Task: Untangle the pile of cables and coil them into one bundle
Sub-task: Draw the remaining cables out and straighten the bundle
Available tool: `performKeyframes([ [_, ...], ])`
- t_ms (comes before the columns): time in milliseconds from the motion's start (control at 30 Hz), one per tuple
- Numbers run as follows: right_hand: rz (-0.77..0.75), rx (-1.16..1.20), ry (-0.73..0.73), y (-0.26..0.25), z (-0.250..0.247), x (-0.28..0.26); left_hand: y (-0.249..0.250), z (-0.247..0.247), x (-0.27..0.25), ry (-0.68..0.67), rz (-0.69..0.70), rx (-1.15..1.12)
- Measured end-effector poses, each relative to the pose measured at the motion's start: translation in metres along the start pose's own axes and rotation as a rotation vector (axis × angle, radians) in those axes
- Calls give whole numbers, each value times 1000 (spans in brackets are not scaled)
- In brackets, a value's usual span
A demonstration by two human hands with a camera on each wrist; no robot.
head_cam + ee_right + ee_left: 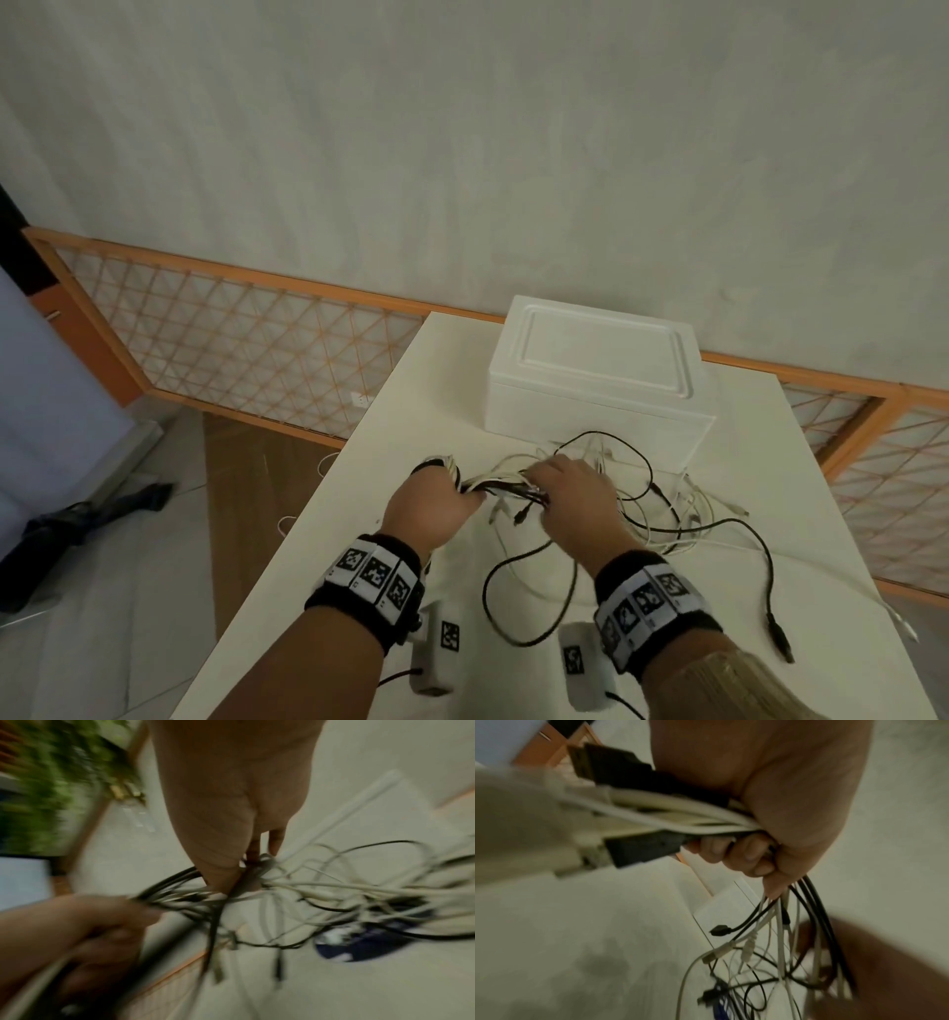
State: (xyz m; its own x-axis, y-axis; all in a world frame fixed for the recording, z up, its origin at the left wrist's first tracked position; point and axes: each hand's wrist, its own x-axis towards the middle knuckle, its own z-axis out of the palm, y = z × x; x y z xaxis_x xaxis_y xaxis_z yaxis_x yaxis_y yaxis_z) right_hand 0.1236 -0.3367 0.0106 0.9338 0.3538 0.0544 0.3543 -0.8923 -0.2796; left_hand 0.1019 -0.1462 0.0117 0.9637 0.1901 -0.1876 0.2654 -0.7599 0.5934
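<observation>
A tangle of black and white cables [637, 493] spreads over the white table [359, 514] in front of me. My left hand [436, 501] grips a gathered bunch of cable ends [680, 817], with black and white plugs sticking out behind the fist. A short way to its right, my right hand [570, 493] pinches the same bunch of cables [246, 882] between thumb and fingers. Loose loops trail right and toward me, and a black plug [780, 637] lies near the right front.
A white foam box [590, 370] with its lid on stands just behind the cables. An orange-framed lattice panel [231, 334] runs along the wall behind the table. The table's left edge drops to the floor, where a dark bag [77, 524] lies.
</observation>
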Motion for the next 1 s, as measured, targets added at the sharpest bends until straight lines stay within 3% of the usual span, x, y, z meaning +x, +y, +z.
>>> performKeyframes([
  [133, 387, -163, 12, 64, -15, -26, -24, -21, 9, 35, -29, -77],
  [200, 550, -95, 65, 86, -32, -35, -32, -26, 12, 59, -73, -59],
  [333, 670, 188, 75, 97, -56, -25, -27, -13, 15, 39, -95, -76],
  [400, 635, 543, 38, 92, -68, -19, -29, -8, 18, 28, -130, -130],
  [467, 580, 1206, 83, 93, -86, -17, -39, -7, 23, 27, -177, -211],
  [533, 479, 1472, 47, 97, -104, -21, -52, -7, 25, 41, -217, -267],
  [600, 420, 1212, -86, 92, -112, -21, -59, -5, 26, 40, -233, -299],
  [667, 405, 580, -173, 83, -104, -16, -61, -3, 25, 37, -236, -327],
  [800, 403, -184, -140, 46, -77, -9, -53, -4, 20, 6, -213, -335],
  [867, 316, -313, -4, 16, -64, -6, -44, -6, 17, -14, -181, -332],
  [1000, 25, -267, 194, -49, -33, -1, -26, -16, 11, -96, -136, -529],
])
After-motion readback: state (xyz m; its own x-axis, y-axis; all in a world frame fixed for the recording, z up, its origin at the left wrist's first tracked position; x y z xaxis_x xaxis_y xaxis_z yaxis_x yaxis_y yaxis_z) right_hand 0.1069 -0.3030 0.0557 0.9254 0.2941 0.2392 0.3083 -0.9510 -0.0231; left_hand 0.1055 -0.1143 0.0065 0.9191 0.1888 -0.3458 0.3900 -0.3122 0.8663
